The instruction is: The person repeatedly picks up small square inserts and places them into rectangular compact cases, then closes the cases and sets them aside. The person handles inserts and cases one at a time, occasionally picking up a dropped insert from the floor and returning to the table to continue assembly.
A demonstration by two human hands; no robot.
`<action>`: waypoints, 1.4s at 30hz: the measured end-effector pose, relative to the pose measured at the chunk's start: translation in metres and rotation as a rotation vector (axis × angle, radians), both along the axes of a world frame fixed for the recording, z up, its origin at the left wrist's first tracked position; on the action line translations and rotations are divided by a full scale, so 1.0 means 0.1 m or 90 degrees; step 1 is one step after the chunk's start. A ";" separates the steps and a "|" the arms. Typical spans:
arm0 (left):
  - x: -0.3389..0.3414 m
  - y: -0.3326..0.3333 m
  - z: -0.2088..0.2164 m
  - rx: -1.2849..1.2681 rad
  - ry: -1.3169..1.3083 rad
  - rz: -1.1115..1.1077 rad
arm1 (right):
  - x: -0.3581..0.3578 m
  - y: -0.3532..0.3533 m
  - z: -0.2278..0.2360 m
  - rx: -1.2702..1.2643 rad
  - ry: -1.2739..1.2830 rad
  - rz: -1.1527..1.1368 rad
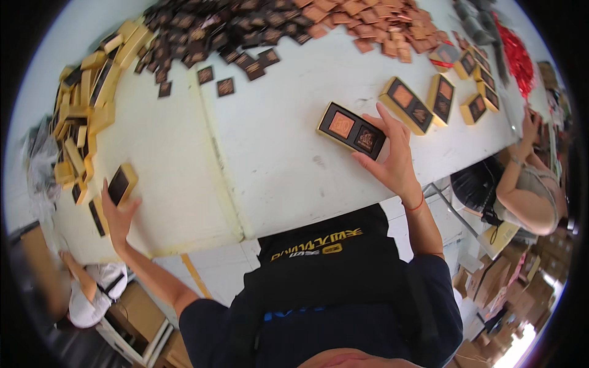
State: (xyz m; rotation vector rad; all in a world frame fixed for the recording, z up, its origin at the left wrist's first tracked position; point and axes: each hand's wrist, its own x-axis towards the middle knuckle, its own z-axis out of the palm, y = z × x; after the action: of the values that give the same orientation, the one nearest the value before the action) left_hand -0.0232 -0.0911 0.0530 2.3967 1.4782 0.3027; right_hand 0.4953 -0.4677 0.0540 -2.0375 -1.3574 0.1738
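My right hand holds a dark rectangular tray by its near right end, just over the white table. The tray carries one orange square packet and one dark square packet. Far out to the left, my left hand grips an empty gold box with a dark inside, at the edge of a heap of similar gold boxes.
Several dark square packets and orange square packets lie heaped along the table's far side. Filled gold boxes stand at the right. Another person works at the right end beside red strings. Cardboard boxes sit on the floor.
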 end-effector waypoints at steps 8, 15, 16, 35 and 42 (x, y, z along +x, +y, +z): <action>0.91 -0.57 -0.06 -0.036 -0.177 -0.122 | 0.43 -0.14 0.05 0.041 0.006 -0.094; 2.38 -1.59 -0.01 -0.001 -0.181 -0.391 | 0.92 0.10 0.03 0.051 -0.335 -0.171; 2.50 -1.64 -0.03 0.010 -0.183 -0.415 | 0.95 0.26 0.02 0.066 -0.315 -0.126; 2.72 -1.74 -0.14 -0.019 -0.270 -0.462 | -0.17 0.70 -0.02 0.088 0.585 0.049; 2.73 -1.75 -0.15 -0.017 -0.284 -0.453 | -0.70 0.49 -0.16 0.152 0.198 -0.057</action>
State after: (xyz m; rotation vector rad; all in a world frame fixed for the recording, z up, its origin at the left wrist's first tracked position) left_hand 0.2499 -0.2660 0.0377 2.4333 0.3973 0.5771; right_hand 0.4254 -0.4184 0.0380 -1.7819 -1.0401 0.2630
